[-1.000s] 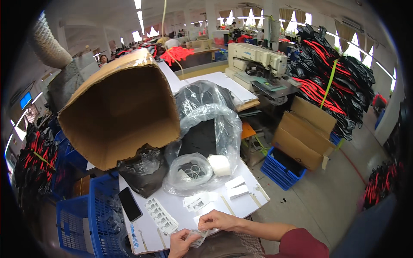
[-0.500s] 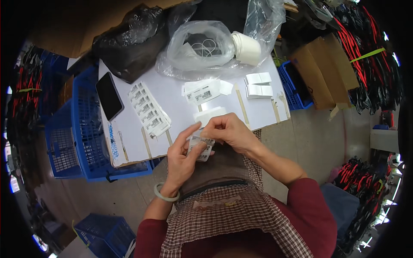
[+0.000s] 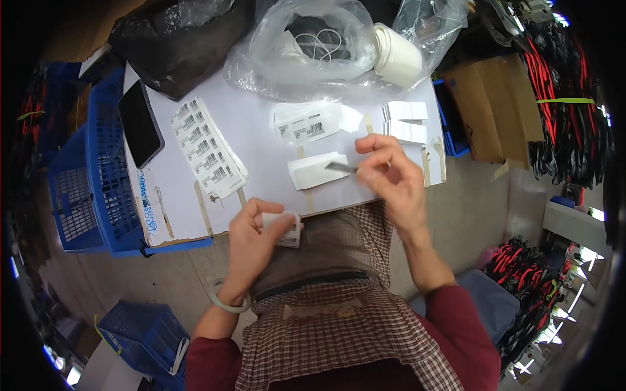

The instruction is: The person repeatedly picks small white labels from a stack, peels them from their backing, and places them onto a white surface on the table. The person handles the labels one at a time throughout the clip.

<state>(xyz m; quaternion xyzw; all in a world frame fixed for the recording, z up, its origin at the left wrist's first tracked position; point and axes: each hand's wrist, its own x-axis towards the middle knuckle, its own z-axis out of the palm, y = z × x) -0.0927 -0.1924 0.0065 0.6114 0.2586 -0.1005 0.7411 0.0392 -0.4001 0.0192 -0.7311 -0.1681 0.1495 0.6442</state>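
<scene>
My left hand [image 3: 253,233] is closed near the table's front edge, pinching a small stack of white rounded-corner tags [image 3: 291,233] with dark print. Raised over the table to the right, my right hand [image 3: 398,179] pinches a thin dark strip [image 3: 342,167] between thumb and finger; what it is exactly I cannot tell. Just beyond the strip lies a white folded paper piece [image 3: 312,174]. Farther back rest printed barcode cards [image 3: 306,124]. Sheets of barcode stickers [image 3: 207,153] lie left of them, and small stacks of white tags [image 3: 405,132] sit at the right.
A black phone [image 3: 141,125] lies at the table's left edge. Along the back are a black plastic bag [image 3: 182,52], a clear bag [image 3: 261,65] and a white roll [image 3: 396,57]. Blue crates [image 3: 107,169] flank the left side; a cardboard box [image 3: 492,107] stands right.
My right hand has come away from the tags, moving right and up with the dark strip. My left hand has shifted left with the tags. The view has shifted too.
</scene>
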